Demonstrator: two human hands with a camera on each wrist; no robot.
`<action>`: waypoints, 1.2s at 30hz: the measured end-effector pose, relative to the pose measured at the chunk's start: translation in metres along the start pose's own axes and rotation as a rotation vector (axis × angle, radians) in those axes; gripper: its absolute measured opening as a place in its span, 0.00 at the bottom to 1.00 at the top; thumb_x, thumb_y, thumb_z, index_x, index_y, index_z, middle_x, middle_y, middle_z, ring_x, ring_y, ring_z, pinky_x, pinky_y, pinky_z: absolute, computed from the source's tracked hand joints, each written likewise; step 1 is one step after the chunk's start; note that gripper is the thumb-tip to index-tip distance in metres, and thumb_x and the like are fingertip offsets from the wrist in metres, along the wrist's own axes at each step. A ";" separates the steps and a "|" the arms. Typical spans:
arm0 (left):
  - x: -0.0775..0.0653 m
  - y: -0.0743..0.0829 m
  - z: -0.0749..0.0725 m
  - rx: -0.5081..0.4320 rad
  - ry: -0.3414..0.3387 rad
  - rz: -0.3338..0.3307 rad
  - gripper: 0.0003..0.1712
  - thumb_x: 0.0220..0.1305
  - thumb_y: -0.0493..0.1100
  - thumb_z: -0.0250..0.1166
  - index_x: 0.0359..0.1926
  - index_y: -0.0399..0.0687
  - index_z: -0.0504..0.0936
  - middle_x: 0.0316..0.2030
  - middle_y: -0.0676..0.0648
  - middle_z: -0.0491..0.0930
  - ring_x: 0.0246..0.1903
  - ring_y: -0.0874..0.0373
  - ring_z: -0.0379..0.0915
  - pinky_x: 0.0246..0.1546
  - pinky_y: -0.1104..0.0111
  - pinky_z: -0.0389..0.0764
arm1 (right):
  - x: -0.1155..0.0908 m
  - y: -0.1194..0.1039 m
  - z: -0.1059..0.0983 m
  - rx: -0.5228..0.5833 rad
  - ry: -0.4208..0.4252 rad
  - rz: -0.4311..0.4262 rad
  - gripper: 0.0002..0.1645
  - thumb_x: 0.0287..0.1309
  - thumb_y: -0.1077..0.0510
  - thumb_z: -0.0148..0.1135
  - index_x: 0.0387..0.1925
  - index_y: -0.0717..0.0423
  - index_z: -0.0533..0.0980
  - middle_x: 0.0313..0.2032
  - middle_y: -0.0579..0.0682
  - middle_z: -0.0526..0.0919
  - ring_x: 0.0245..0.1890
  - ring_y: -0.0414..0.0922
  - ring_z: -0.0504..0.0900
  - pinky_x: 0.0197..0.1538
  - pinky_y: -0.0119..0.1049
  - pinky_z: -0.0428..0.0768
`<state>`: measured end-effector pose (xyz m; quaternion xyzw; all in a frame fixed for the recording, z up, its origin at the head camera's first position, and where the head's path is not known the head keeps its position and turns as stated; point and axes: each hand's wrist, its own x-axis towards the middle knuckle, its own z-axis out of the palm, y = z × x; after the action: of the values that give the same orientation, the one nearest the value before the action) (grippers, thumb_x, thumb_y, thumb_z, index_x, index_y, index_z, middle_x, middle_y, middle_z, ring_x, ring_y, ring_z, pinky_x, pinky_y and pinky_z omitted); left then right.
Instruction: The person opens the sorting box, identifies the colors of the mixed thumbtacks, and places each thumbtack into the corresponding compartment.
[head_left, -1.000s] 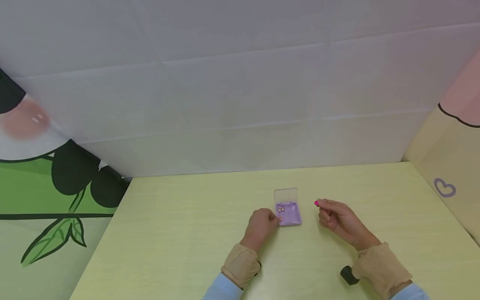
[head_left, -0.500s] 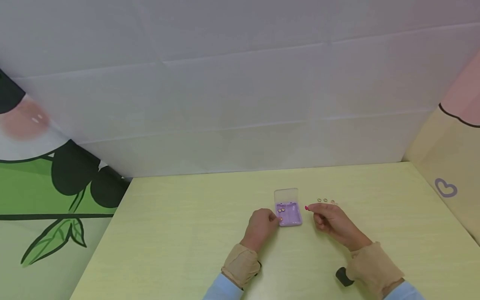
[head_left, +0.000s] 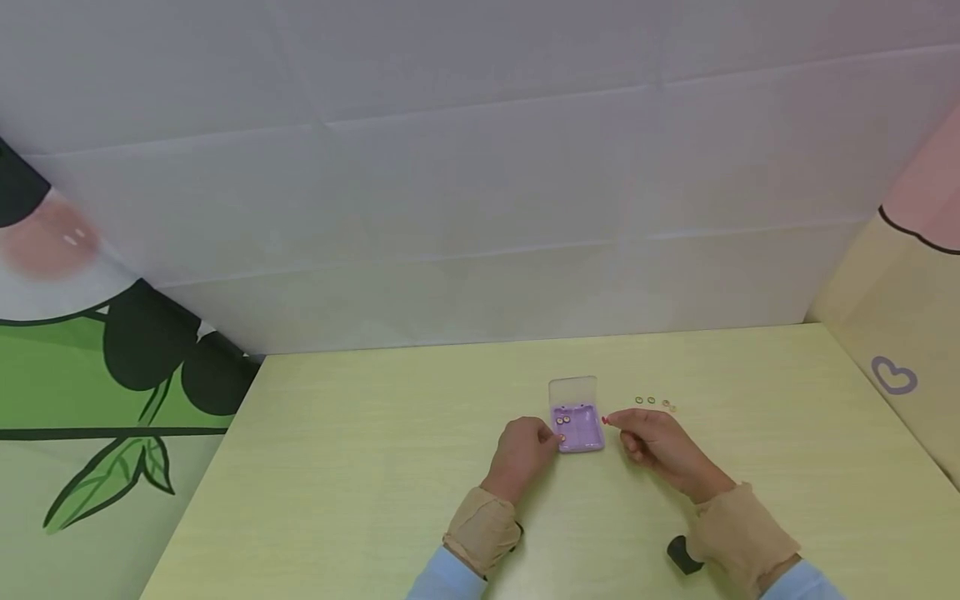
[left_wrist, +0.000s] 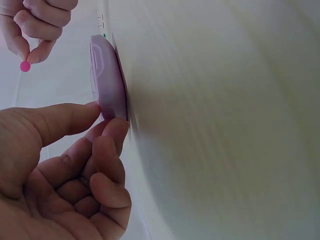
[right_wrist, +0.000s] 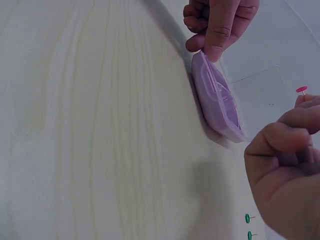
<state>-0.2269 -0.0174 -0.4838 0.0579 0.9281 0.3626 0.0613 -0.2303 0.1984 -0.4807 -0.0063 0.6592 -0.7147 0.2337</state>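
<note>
A small purple plastic box [head_left: 588, 429] lies on the table, its clear lid [head_left: 572, 388] raised on the far side. My left hand [head_left: 521, 458] pinches the box's near left corner between thumb and forefinger, as the left wrist view shows. A few small round pieces [head_left: 566, 419] sit inside the box, too small to identify. Just off the box's right edge, my right hand [head_left: 667, 446] pinches a pink-headed thumbtack [right_wrist: 301, 89] between thumb and forefinger. The right wrist view shows its round head uppermost, above the fingertips.
Several tacks [head_left: 651, 400] lie in a row on the table beyond my right hand; two have green heads [right_wrist: 247, 218] in the right wrist view. A white panel [head_left: 480, 300] stands behind the pale yellow table [head_left: 337, 467].
My right hand has moved left and slightly nearer with the pink thumbtack, uncovering the row of tacks behind it. The left hand and box have stayed in place.
</note>
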 end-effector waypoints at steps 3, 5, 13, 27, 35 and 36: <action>0.000 0.000 0.000 0.002 0.008 0.011 0.11 0.57 0.39 0.66 0.24 0.35 0.85 0.24 0.40 0.87 0.23 0.58 0.74 0.28 0.63 0.80 | 0.001 -0.002 0.005 -0.069 0.014 0.013 0.13 0.67 0.59 0.51 0.39 0.65 0.78 0.14 0.36 0.69 0.16 0.33 0.64 0.21 0.25 0.63; 0.000 0.000 0.000 0.002 0.013 0.018 0.11 0.56 0.39 0.66 0.23 0.35 0.85 0.24 0.40 0.87 0.22 0.58 0.73 0.27 0.63 0.80 | 0.002 -0.003 0.008 -0.104 0.018 0.021 0.15 0.67 0.59 0.51 0.41 0.70 0.76 0.14 0.37 0.68 0.16 0.33 0.63 0.21 0.26 0.64; 0.001 0.000 0.001 0.005 0.024 0.018 0.11 0.56 0.39 0.66 0.22 0.35 0.85 0.23 0.41 0.86 0.21 0.60 0.70 0.25 0.65 0.78 | 0.008 -0.004 0.019 -0.199 0.048 0.023 0.16 0.64 0.57 0.56 0.34 0.71 0.75 0.13 0.38 0.66 0.15 0.34 0.62 0.20 0.26 0.64; 0.003 0.001 0.001 0.002 0.027 0.018 0.11 0.56 0.38 0.66 0.21 0.35 0.83 0.21 0.42 0.84 0.20 0.61 0.66 0.22 0.67 0.74 | 0.020 0.000 0.035 -0.450 0.162 -0.018 0.17 0.59 0.57 0.60 0.36 0.71 0.80 0.12 0.40 0.68 0.15 0.37 0.64 0.21 0.29 0.64; 0.003 0.002 0.000 0.007 0.018 -0.001 0.11 0.56 0.38 0.66 0.22 0.35 0.84 0.22 0.42 0.85 0.20 0.61 0.68 0.22 0.67 0.76 | 0.025 0.002 0.043 -0.590 0.219 -0.013 0.13 0.57 0.58 0.60 0.33 0.67 0.81 0.19 0.46 0.75 0.22 0.39 0.68 0.27 0.33 0.69; 0.003 0.002 0.000 0.006 0.017 -0.005 0.11 0.56 0.38 0.66 0.22 0.35 0.84 0.22 0.42 0.85 0.20 0.61 0.69 0.23 0.67 0.76 | 0.026 0.003 0.043 -0.608 0.226 -0.020 0.12 0.57 0.58 0.60 0.32 0.66 0.82 0.21 0.46 0.76 0.22 0.40 0.69 0.28 0.33 0.69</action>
<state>-0.2295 -0.0155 -0.4821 0.0528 0.9298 0.3602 0.0540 -0.2383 0.1489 -0.4858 -0.0028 0.8642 -0.4834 0.1396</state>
